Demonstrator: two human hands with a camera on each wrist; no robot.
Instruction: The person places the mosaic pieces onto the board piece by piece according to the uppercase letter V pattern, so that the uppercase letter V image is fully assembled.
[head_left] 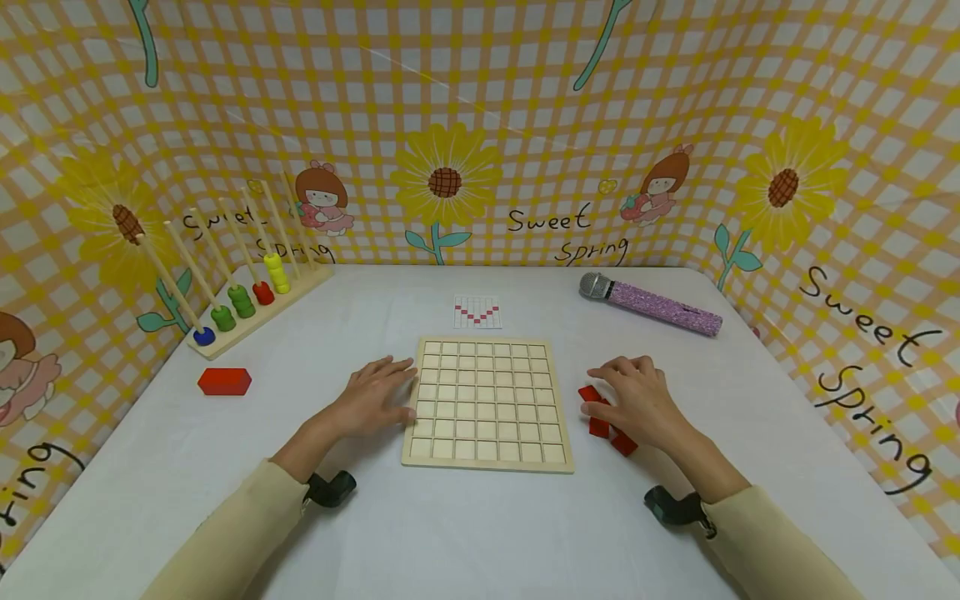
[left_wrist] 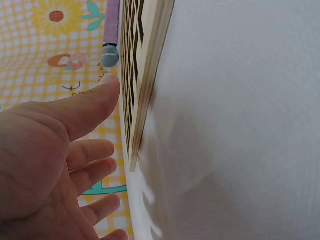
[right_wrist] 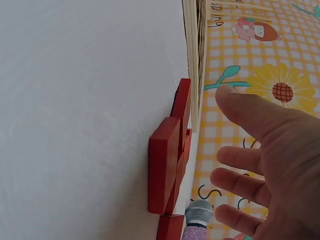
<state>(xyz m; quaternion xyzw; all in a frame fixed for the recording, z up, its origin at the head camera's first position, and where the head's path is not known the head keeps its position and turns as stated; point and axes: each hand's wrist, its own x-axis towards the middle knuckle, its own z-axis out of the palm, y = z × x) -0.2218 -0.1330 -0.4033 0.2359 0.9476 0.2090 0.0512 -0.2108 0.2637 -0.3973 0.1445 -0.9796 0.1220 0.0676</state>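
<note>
A square wooden grid board lies in the middle of the white table. At its left edge is my left hand, fingers spread and holding nothing; in the left wrist view its thumb overlaps the board's side. My right hand hovers over several small red square tiles to the right of the board, its fingers apart and gripping nothing. In the right wrist view the red tiles lie in a loose pile, one leaning on others, below the fingers. Part of the pile is hidden under the hand in the head view.
Behind the board lies a small card with a V of red squares on a grid. A purple glittery microphone rests at the back right. On the left stand a peg abacus with coloured beads and a red block.
</note>
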